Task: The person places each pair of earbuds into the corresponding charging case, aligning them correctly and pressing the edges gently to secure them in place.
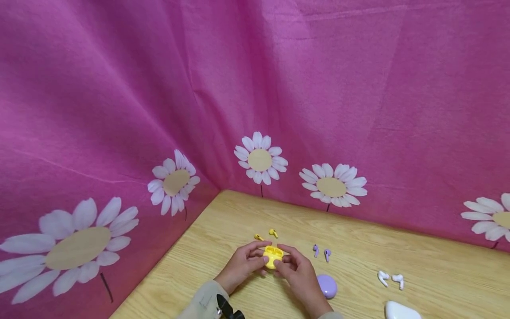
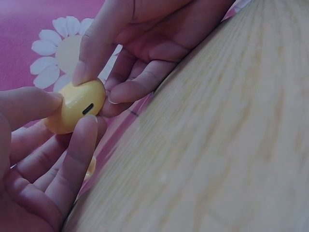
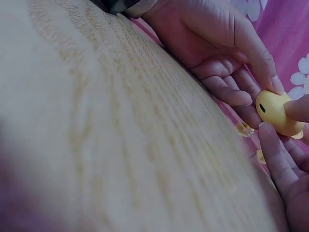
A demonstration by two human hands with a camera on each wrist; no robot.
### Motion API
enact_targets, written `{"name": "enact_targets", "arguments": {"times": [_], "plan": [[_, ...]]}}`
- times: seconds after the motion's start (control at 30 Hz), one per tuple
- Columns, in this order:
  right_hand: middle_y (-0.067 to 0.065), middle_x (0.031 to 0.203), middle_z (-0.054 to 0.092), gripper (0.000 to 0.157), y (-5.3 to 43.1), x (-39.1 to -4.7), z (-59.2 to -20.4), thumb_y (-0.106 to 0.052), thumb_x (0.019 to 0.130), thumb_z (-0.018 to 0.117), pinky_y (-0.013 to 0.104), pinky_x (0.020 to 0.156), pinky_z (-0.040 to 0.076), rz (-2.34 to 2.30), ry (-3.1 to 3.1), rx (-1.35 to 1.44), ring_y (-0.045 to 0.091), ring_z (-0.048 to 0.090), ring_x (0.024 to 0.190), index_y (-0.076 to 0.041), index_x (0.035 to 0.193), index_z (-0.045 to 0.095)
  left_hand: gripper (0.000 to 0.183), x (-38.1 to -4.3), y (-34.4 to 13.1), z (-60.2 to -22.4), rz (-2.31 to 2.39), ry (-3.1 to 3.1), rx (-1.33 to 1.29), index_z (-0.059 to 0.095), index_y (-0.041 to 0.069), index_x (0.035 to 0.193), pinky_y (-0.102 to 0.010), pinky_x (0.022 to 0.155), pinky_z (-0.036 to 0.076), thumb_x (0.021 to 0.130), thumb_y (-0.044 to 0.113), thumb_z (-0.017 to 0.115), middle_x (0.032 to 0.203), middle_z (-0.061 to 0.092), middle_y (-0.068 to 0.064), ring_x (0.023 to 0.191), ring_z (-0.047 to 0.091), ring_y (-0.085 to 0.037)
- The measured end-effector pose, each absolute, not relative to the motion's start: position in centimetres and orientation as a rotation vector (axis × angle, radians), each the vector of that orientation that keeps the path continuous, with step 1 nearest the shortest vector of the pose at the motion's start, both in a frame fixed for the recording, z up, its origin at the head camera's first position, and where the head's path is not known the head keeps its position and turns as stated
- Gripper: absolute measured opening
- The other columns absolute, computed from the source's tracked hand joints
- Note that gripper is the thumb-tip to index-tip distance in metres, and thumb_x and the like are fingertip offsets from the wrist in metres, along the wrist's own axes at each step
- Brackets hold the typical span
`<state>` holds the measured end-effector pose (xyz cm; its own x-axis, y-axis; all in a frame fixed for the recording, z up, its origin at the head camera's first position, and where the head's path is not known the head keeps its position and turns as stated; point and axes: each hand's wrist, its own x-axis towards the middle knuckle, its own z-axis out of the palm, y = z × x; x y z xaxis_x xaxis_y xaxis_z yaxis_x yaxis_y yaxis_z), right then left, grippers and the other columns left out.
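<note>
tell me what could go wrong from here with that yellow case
The glossy yellow case is pinched between the fingertips of the left hand and right hand, so it might slip. The two yellow earbuds lie loose just beyond the hands and could be knocked. The purple case sits close beside the right hand, which may nudge it.

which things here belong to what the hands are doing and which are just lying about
In the job:
yellow case, held by the left hand and right hand
yellow earbuds, probably, matching its colour

Lying about, apparently:
purple earbuds
purple case
white earbuds
white case
</note>
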<state>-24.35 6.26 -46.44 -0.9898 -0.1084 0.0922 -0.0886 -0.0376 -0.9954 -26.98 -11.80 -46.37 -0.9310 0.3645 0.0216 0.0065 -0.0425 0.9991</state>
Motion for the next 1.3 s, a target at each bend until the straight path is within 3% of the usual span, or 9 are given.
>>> {"name": "enact_targets", "arguments": {"times": [0.3,0.63,0.97,1.3], "plan": [[0.013,0.092,0.061,0.047,6.16,-24.29,-46.38,-0.004,0.088,0.067,0.029,0.071,0.059,-2.216,2.189,-0.216,0.021,0.065,0.077,0.002,0.132,0.053,0.046,-26.98,-11.94,-46.48,2.057,1.989,0.375,0.052,-0.002,0.133,-0.03,0.07,0.059,0.09,0.01,0.067,0.103,0.067,-0.013,0.082,0.066,-0.017],[0.017,0.098,0.065,0.055,6.03,-24.18,-46.55,-0.004,0.088,0.068,0.03,0.072,0.06,-2.25,2.159,-0.207,0.021,0.067,0.083,0.003,0.137,0.043,0.049,-26.77,-12.0,-46.67,2.056,2.031,0.299,0.051,0.0,0.132,-0.032,0.074,0.059,0.088,0.012,0.071,0.102,0.069,-0.012,0.085,0.067,-0.019],[0.019,0.101,0.065,0.056,5.99,-24.12,-46.63,0.001,0.086,0.068,0.031,0.072,0.06,-2.325,2.134,-0.18,0.017,0.067,0.083,0.004,0.135,0.042,0.031,-26.83,-11.93,-46.84,2.069,2.022,0.292,0.06,-0.007,0.11,-0.032,0.075,0.059,0.087,0.012,0.071,0.094,0.068,-0.009,0.081,0.067,-0.017],[0.018,0.1,0.065,0.056,6.16,-24.31,-46.28,0.002,0.084,0.068,0.031,0.071,0.06,-2.328,2.126,-0.177,0.019,0.067,0.082,0.003,0.135,0.044,0.031,-27.11,-11.85,-46.78,2.086,2.012,0.334,0.061,-0.009,0.109,-0.031,0.075,0.059,0.087,0.011,0.07,0.094,0.068,-0.01,0.079,0.067,-0.017]]}}
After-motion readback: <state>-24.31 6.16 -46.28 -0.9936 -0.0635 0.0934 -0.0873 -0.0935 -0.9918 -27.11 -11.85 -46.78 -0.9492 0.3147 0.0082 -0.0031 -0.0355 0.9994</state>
